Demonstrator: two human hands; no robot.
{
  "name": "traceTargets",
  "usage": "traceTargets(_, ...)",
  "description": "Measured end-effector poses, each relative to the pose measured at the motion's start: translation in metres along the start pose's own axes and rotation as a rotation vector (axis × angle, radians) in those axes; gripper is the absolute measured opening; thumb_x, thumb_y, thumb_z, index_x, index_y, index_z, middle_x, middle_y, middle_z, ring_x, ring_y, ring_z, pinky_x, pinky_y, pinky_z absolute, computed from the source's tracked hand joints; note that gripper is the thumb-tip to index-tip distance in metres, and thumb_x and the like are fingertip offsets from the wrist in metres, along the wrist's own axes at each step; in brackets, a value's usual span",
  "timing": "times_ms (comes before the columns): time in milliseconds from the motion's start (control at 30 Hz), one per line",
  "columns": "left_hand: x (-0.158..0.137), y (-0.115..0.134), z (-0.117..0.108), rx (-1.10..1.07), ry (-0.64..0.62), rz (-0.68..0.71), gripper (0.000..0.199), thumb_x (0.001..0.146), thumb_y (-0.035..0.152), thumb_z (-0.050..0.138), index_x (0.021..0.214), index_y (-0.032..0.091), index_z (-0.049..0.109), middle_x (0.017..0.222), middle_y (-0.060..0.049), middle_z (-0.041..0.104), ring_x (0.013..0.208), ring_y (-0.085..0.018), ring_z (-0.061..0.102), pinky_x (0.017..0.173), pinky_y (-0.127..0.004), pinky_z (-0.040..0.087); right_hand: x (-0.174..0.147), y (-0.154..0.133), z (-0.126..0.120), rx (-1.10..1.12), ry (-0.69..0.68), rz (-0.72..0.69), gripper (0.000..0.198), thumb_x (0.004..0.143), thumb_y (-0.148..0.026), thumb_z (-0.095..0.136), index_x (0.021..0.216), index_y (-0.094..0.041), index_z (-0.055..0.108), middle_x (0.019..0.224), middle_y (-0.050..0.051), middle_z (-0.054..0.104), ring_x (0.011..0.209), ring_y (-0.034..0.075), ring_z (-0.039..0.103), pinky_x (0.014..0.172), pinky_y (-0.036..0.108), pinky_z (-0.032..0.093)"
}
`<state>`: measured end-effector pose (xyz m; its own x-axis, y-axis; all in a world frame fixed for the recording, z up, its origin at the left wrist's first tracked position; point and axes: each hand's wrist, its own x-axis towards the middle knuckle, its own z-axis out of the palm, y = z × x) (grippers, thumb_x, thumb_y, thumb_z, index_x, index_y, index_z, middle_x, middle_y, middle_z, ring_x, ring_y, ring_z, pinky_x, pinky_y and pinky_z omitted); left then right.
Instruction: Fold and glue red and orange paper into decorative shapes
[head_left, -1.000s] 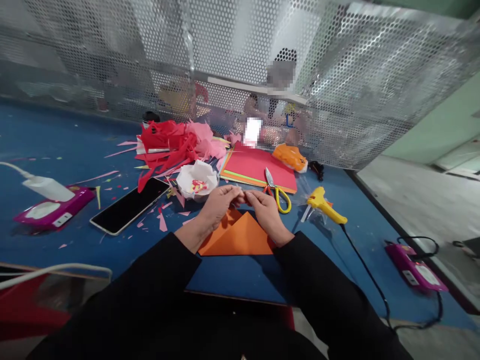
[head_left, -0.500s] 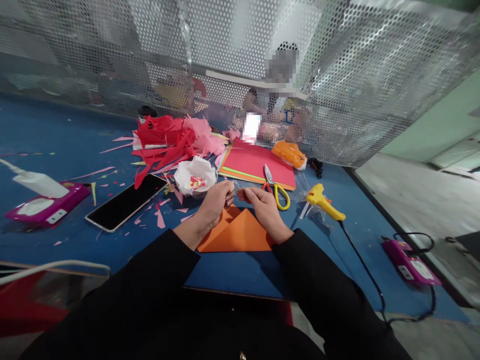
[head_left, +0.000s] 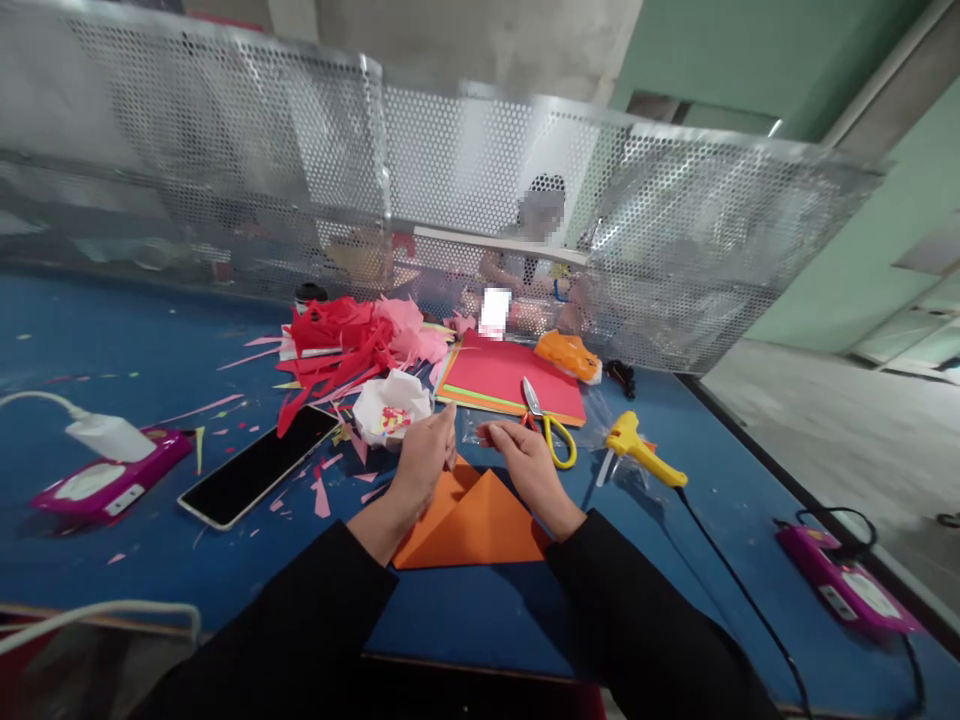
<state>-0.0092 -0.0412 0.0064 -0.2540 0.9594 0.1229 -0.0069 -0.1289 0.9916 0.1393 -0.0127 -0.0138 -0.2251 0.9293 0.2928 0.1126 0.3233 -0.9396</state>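
Can see a left hand (head_left: 424, 465) in the middle of the frame, with fingers curled in close. Can see a right hand (head_left: 529, 465) just to the right, with thumb and fingers narrow, almost pinched. Cannot tell about anything tiny inside either grip. Can see a gap between both hands. Just below, in the lower middle of the frame, see a folded orange paper (head_left: 476, 525) with two pointy tops, on a blue table (head_left: 450, 625). Up and left, find a white paper bowl (head_left: 364, 408) with little red and yellow bits (head_left: 394, 420) inside. Near the right hand, find scissors (head_left: 559, 442), with blades over a paper stack (head_left: 517, 375). Farther right, see a yellow glue gun (head_left: 645, 450). At left, see a black phone (head_left: 259, 468).
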Motion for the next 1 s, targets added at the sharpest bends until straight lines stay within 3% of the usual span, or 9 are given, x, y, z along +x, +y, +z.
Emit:
traceTargets(67, 0.001, 0.0, -0.003, 0.09, 0.016, 0.042, 0.056, 0.086, 0.063, 0.054, 0.047, 0.023, 0.047, 0.041, 0.002, 0.047, 0.042, -0.012, 0.047, 0.047, -0.025, 0.039, 0.0, -0.003, 0.0, 0.008, 0.033, -0.023, 0.031, 0.088, -0.047, 0.059, 0.09, -0.02, 0.076, 0.089, 0.007, 0.077, 0.085, 0.023, 0.069, 0.081, 0.035, 0.053)
traceTargets(167, 0.001, 0.001, -0.004, 0.2, 0.061, 0.1, 0.038, 0.073, 0.054, 0.074, 0.084, 0.018, 0.071, 0.081, -0.005, 0.074, 0.065, -0.018, 0.066, 0.061, -0.028, 0.05, -0.001, -0.011, -0.002, 0.03, 0.065, -0.055, 0.028, 0.088, -0.044, 0.061, 0.091, -0.021, 0.076, 0.086, 0.005, 0.074, 0.084, 0.021, 0.067, 0.081, 0.033, 0.052)
traceTargets(233, 0.001, 0.001, -0.002, 0.249, 0.071, 0.128, 0.052, 0.068, 0.048, 0.08, 0.11, 0.018, 0.069, 0.108, -0.009, 0.075, 0.078, -0.02, 0.07, 0.07, -0.031, 0.054, -0.001, -0.016, -0.003, 0.059, 0.056, -0.064, 0.029, 0.087, -0.045, 0.061, 0.091, -0.021, 0.076, 0.077, 0.003, 0.07, 0.076, 0.019, 0.064, 0.075, 0.031, 0.051)
traceTargets(333, 0.0, 0.0, 0.001, 0.314, 0.038, 0.152, 0.059, 0.068, 0.043, 0.081, 0.12, 0.017, 0.066, 0.116, -0.012, 0.073, 0.085, -0.022, 0.072, 0.076, -0.033, 0.055, -0.002, -0.022, -0.004, 0.122, 0.001, -0.054, 0.038, 0.09, -0.052, 0.054, 0.087, -0.021, 0.075, 0.063, -0.001, 0.061, 0.065, 0.016, 0.059, 0.067, 0.03, 0.049)
traceTargets(433, -0.002, 0.0, 0.0, 0.376, 0.001, 0.171, 0.047, 0.073, 0.044, 0.077, 0.112, 0.018, 0.071, 0.107, -0.01, 0.076, 0.085, -0.022, 0.072, 0.076, -0.032, 0.053, -0.004, -0.024, -0.002, 0.176, -0.054, -0.038, 0.035, 0.087, -0.052, 0.059, 0.084, -0.021, 0.074, 0.057, -0.003, 0.054, 0.057, 0.013, 0.052, 0.06, 0.028, 0.045)
traceTargets(500, -0.004, 0.0, -0.002, 0.412, -0.044, 0.186, 0.034, 0.077, 0.048, 0.073, 0.094, 0.02, 0.077, 0.088, -0.006, 0.078, 0.078, -0.022, 0.07, 0.071, -0.03, 0.051, -0.007, -0.025, 0.0, 0.199, -0.061, -0.028, 0.024, 0.081, -0.045, 0.068, 0.082, -0.021, 0.072, 0.055, -0.005, 0.051, 0.053, 0.011, 0.046, 0.055, 0.026, 0.04)
traceTargets(600, -0.008, 0.002, -0.003, 0.435, -0.122, 0.215, 0.038, 0.081, 0.056, 0.067, 0.069, 0.021, 0.076, 0.063, -0.002, 0.073, 0.066, -0.02, 0.067, 0.061, -0.027, 0.045, -0.01, -0.025, 0.002, 0.243, -0.045, -0.021, 0.017, 0.079, -0.038, 0.071, 0.077, -0.021, 0.07, 0.057, -0.005, 0.053, 0.054, 0.01, 0.043, 0.054, 0.025, 0.037)
traceTargets(767, -0.013, 0.006, 0.001, 0.414, -0.143, 0.253, 0.043, 0.085, 0.055, 0.062, 0.063, 0.02, 0.074, 0.06, -0.001, 0.071, 0.059, -0.016, 0.064, 0.057, -0.026, 0.041, -0.011, -0.028, 0.001, 0.371, -0.044, 0.017, 0.022, 0.078, -0.04, 0.069, 0.068, -0.021, 0.067, 0.051, -0.005, 0.05, 0.05, 0.01, 0.041, 0.052, 0.026, 0.036)
traceTargets(1000, -0.012, 0.011, 0.003, 0.358, -0.148, 0.244, 0.039, 0.081, 0.048, 0.067, 0.054, 0.02, 0.069, 0.053, 0.002, 0.065, 0.054, -0.013, 0.058, 0.056, -0.024, 0.043, -0.007, -0.026, -0.001, 0.519, -0.104, 0.144, 0.029, 0.077, -0.046, 0.07, 0.071, -0.018, 0.071, 0.054, 0.0, 0.061, 0.048, 0.011, 0.051, 0.049, 0.025, 0.041)
